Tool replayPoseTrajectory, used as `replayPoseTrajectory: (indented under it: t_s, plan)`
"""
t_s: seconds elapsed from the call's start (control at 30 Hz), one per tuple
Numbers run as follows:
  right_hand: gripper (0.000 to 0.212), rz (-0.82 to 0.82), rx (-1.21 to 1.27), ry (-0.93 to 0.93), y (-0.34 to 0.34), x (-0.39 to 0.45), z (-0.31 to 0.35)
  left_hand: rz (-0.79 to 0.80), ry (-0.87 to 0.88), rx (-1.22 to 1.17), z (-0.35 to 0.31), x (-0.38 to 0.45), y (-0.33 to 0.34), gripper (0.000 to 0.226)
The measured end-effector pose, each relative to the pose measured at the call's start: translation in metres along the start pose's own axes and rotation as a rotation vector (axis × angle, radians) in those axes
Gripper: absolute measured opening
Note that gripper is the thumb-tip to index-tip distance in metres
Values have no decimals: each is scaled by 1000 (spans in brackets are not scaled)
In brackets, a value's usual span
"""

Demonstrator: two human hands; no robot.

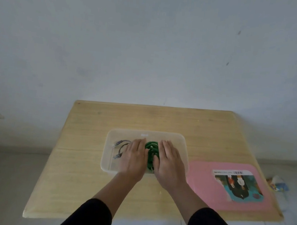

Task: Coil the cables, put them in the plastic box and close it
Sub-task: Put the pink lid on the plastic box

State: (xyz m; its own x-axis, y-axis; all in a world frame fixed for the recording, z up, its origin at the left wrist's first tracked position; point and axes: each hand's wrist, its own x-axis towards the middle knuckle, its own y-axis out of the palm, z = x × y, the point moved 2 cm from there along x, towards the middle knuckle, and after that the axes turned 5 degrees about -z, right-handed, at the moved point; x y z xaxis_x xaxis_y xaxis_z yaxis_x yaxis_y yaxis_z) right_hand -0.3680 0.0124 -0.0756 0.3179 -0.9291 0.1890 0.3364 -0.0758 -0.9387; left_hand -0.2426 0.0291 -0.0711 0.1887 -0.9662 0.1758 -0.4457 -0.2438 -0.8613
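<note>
My left hand (134, 158) and right hand (169, 163) lie flat, fingers spread, pressing the green cable coil (151, 153) beside the grey cable (120, 146) in the clear plastic box (185, 151); I judge only fitting the pink lid (204, 185) remains.

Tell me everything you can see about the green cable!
The green cable is wound into a bundle of loops and lies inside the clear plastic box, near the middle. It looks rubbery. The left hand and the right hand press flat on either side of it, hiding part. Its plugs cannot be made out.
</note>
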Motion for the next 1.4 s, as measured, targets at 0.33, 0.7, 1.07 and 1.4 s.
replayPoseTrajectory:
  t_s: [0.33,0.7,1.07,1.4]
  plan:
    - [50,-111,-25,30,-40,-25,-22,-126,281,-74,-49,-18,3,39]
    - [53,-151,-118,242,-81,-90,-171,-122,345,-171,-155,-86,91,34]
    - [49,-63,-110,299,-58,-126,-295,-104,-176,-99,-156,-105,163,50]
    - [54,-74,61,419,-45,-123,-302,-167,-277,-106,-165,-96,173,44]
